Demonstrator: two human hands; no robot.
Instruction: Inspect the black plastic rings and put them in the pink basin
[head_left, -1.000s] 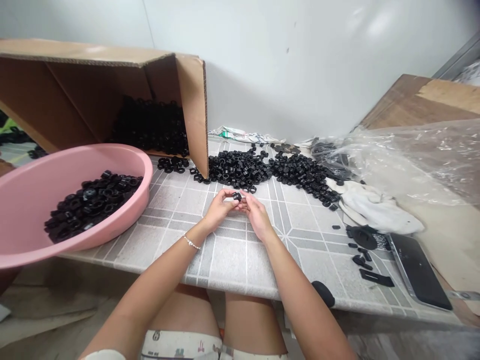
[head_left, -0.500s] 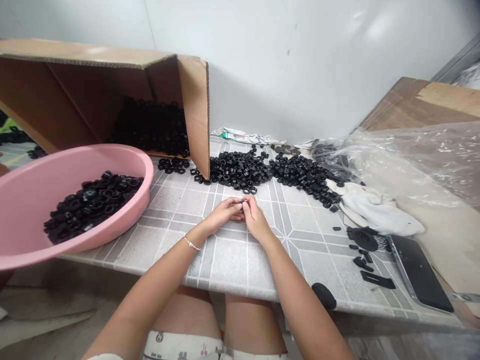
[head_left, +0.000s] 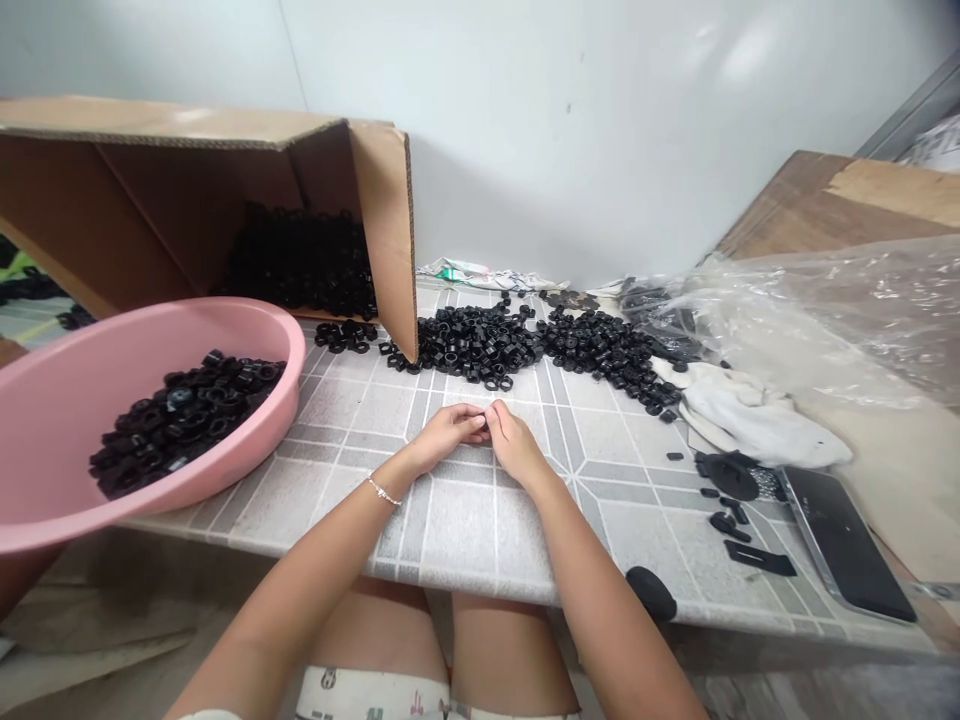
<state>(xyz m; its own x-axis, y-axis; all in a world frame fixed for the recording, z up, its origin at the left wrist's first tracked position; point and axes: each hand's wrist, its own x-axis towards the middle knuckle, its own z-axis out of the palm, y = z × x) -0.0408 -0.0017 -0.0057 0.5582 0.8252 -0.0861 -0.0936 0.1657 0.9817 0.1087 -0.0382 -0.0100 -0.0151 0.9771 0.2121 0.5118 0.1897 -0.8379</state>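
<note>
My left hand point(head_left: 452, 436) and my right hand point(head_left: 512, 441) meet at the fingertips above the middle of the tabletop point(head_left: 457, 520). Between them they pinch a small black plastic part point(head_left: 485, 422), mostly hidden by the fingers, so its exact form does not show. Just beyond the hands lies a heap of black plastic rings point(head_left: 480, 340). To its right spreads a second heap of smaller black pieces point(head_left: 607, 350).
At the left a pink basin point(head_left: 289, 400) holds black parts, its rim over the table edge. Behind it a cardboard box point(head_left: 394, 240) lies on its side with more parts. A white cloth point(head_left: 757, 415), clear plastic sheeting point(head_left: 817, 310) and a phone point(head_left: 847, 545) lie at the right.
The view has shifted slightly. Both hands stay together at nearly the same spot, with small finger movements around the black part.
</note>
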